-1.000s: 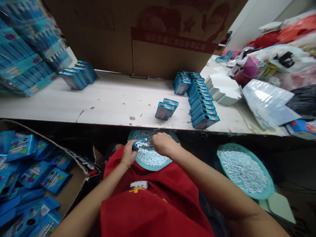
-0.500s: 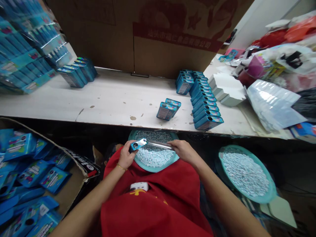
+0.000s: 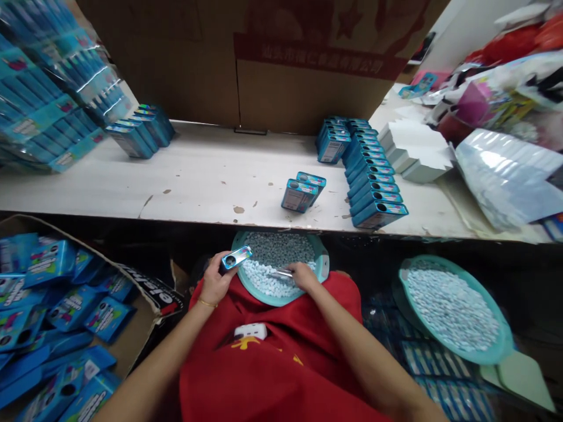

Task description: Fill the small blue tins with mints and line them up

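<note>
My left hand (image 3: 217, 280) is closed around a small blue box (image 3: 236, 258), tilted, with a dark round hole in its top end. It is held at the left rim of a turquoise basin (image 3: 323, 266) on my lap. Small pale-blue pellets (image 3: 268, 280) fill the basin. My right hand (image 3: 303, 276) grips a shiny metal scoop (image 3: 284, 273), whose far end lies among the pellets. How much of the scoop is buried I cannot tell. Two similar blue boxes (image 3: 299, 196) stand upright on the white table just beyond.
A long row of blue boxes (image 3: 373, 181) stands on the white table (image 3: 211, 181). To the left, an open carton (image 3: 145, 328) holds many blue boxes. A second pellet basin (image 3: 505, 349) sits at right. A large cardboard box (image 3: 299, 94) backs the table; plastic-wrapped packs (image 3: 48, 117) rise at left.
The scoop has left the blue box's end and dipped into the pellets, my right hand moving left and down. My left hand with the box has shifted slightly left.
</note>
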Demonstrator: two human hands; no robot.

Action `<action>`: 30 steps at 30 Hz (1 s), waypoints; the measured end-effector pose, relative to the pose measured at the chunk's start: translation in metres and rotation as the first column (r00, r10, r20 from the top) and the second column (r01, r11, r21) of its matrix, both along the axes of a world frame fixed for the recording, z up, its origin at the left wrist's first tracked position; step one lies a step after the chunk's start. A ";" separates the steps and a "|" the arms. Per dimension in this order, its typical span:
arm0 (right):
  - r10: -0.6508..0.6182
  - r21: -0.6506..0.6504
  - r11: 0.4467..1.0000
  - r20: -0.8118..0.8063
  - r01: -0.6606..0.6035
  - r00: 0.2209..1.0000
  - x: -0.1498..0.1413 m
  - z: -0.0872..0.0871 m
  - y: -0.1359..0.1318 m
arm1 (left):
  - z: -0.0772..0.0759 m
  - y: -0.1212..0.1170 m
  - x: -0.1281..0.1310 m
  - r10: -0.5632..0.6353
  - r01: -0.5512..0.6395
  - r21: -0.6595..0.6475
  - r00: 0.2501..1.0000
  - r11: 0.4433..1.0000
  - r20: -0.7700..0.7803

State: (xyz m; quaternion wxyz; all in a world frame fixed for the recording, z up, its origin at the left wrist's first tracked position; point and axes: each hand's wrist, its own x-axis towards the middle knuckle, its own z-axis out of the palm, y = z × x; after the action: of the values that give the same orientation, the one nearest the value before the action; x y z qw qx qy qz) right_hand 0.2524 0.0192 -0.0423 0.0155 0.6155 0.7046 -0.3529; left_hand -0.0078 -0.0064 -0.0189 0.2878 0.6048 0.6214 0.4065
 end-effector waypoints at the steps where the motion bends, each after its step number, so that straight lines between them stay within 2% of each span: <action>1: -0.007 -0.009 1.000 -0.017 0.007 1.000 0.012 0.009 0.000 | 0.001 0.001 0.000 -0.003 0.003 0.007 1.000 1.000 -0.007; 4: -0.018 -0.044 0.999 -0.121 0.013 0.992 0.042 0.047 -0.003 | 0.003 0.004 0.008 -0.041 0.042 0.031 0.998 0.999 -0.041; 7: 0.054 0.047 0.998 -0.177 -0.047 0.983 0.043 0.094 -0.007 | 0.005 0.007 0.023 -0.117 0.120 0.044 0.992 0.992 -0.053; 9: 0.126 0.162 0.981 -0.091 -0.110 0.988 0.028 0.123 -0.009 | 0.005 0.008 0.033 -0.166 0.169 0.055 0.984 0.984 -0.060; 11: 0.160 0.221 0.959 0.085 -0.175 0.984 0.006 0.146 -0.012 | 0.006 0.009 0.040 -0.198 0.204 0.069 0.977 0.977 -0.082; 13: 0.175 0.220 0.948 0.246 -0.231 0.953 -0.014 0.161 -0.015 | 0.007 0.008 0.044 -0.205 0.214 0.083 0.973 0.973 -0.103; 16: 0.206 0.207 0.934 0.348 -0.290 0.915 -0.027 0.174 -0.019 | 0.009 0.006 0.043 -0.200 0.211 0.104 0.973 0.972 -0.113; 19: 0.203 0.211 0.934 0.352 -0.289 0.914 -0.014 0.176 -0.022 | 0.013 0.004 0.037 -0.187 0.198 0.118 0.977 0.973 -0.105; 21: 0.155 0.225 0.946 0.320 -0.234 0.934 0.003 0.168 -0.023 | 0.016 0.002 0.032 -0.167 0.179 0.133 0.981 0.975 -0.094; 25: -0.013 0.199 0.979 0.251 -0.038 0.968 0.035 0.133 -0.021 | 0.023 -0.002 0.019 -0.216 0.229 0.118 0.970 0.966 -0.112; 27: -0.114 0.201 0.977 0.204 0.072 0.972 0.043 0.113 -0.020 | 0.026 -0.003 0.012 -0.195 0.205 0.083 0.974 0.975 -0.112; 30: -0.200 0.255 0.946 -0.031 0.201 0.979 0.045 0.088 -0.018 | 0.038 0.001 0.008 -0.108 0.109 0.025 0.994 0.994 -0.028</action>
State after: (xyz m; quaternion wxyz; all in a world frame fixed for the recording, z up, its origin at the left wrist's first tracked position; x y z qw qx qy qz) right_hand 0.2974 0.0009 0.0462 -0.1019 0.6798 0.6783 -0.2597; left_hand 0.0000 -0.0050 0.0188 0.2931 0.6467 0.5858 0.3906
